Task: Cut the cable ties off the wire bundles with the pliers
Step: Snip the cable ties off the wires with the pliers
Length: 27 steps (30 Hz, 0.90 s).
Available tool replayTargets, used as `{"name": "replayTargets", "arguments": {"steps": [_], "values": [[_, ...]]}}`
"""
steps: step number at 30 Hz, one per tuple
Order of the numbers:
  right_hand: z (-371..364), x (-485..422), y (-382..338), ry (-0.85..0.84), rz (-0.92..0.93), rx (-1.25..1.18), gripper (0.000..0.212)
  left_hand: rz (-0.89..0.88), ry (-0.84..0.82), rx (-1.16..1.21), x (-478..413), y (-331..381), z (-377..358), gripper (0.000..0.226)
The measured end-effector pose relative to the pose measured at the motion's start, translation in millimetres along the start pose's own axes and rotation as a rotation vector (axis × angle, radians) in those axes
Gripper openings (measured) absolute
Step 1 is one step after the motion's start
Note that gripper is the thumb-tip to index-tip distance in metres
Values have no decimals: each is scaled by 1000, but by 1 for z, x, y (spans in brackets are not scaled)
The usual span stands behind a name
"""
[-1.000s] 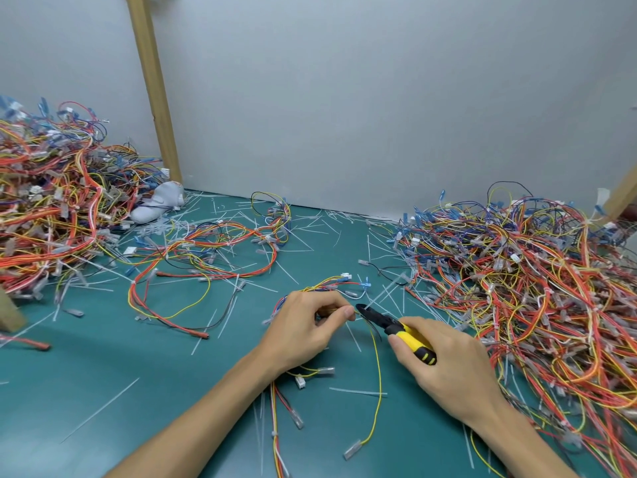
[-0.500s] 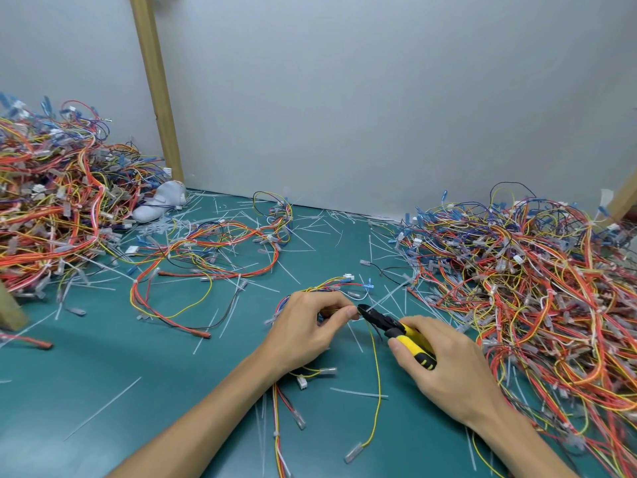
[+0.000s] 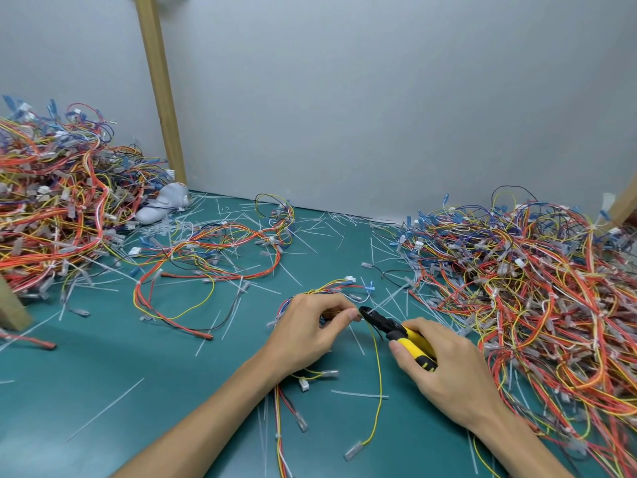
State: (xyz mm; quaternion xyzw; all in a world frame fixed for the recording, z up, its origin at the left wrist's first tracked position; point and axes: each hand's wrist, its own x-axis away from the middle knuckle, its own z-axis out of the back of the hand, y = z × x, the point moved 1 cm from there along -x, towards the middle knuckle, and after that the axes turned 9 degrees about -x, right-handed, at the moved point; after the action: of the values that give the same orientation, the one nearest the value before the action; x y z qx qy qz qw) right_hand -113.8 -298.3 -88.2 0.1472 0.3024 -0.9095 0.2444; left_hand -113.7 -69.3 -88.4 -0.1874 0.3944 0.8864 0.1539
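Pliers (image 3: pixel 396 331): yellow handles, black head. Desk (image 3: pixel 120 391): teal. Wire heap (image 3: pixel 534 288) right of right-hand grip (image 3: pixel 444 370): orange, red, yellow, blue. Single wire (image 3: pixel 380 381) left of it: yellow

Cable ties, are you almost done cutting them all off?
Not nearly. Done: snipped white ties litter the green mat. In hand: the left hand pinches a wire bundle while the right hand holds the pliers at it. Left: the right heap and the left heap, both big; I cannot tell which is finished.

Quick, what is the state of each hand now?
Left hand: closed, pinching the wire bundle.
Right hand: closed around the yellow pliers.
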Motion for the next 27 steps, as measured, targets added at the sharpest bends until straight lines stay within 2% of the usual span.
{"name": "replayTargets", "arguments": {"steps": [9,17,27], "values": [[1,0,-1,32,4,2,33,-7,11,15,-1,1,0,15],[0,-1,0,-33,1,31,32,-2,17,9,-1,1,0,16],[-2,-1,1,-34,-8,64,30,6,-24,-43,-2,1,-1,15]]}}
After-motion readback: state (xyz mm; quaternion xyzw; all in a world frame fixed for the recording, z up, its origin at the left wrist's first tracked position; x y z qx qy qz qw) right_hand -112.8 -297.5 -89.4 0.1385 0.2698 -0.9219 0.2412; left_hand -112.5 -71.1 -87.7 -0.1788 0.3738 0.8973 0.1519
